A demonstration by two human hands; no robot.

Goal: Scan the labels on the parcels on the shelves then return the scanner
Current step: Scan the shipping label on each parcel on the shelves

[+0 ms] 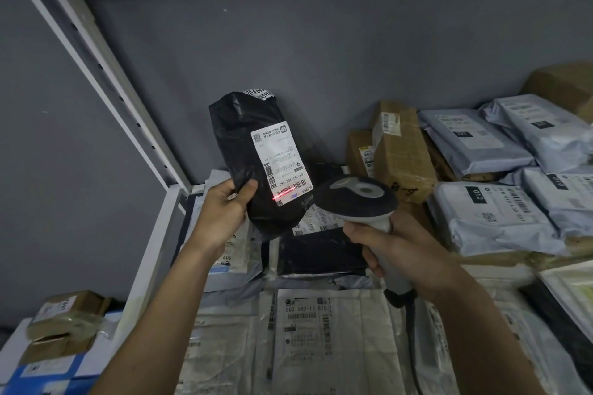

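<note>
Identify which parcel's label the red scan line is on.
The black parcel held up by the left hand; the line crosses the barcode on its white label. The other parcels lie unlit.
</note>
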